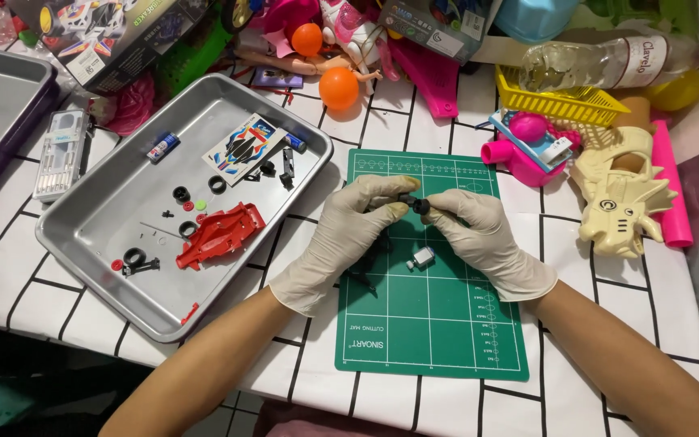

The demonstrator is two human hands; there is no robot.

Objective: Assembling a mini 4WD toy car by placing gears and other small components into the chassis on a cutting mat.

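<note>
**Two gloved hands pinch a small black part over a green cutting mat**

I am looking down from the head camera at a green rectangular cutting mat with a white grid [438,324], my landmark for everything here. It lies on a white tablecloth with black lines [584,267].

Above the mat's upper half, my left hand [348,235] and my right hand [483,235], both in cream latex gloves, meet fingertip to fingertip. Together they grip a small black plastic wheel-like part [419,205]; each hand is closed on it with thumb and forefinger. Under the left palm a dark, thin piece shows on the mat, too hidden for me to identify.

On the mat, just below the hands, rests a small white and grey motor-like block [421,258], untouched.

Left of the mat sits a shiny rectangular metal tray [115,210]. It holds a red plastic toy car body [222,235], several little black tyres [181,194] and a printed sticker sheet [244,148].

Right of the mat lies a cream plastic dinosaur-shaped toy [620,202]. Beyond the mat's far edge sit an orange ball [339,87] and a yellow plastic basket [560,101].
</note>
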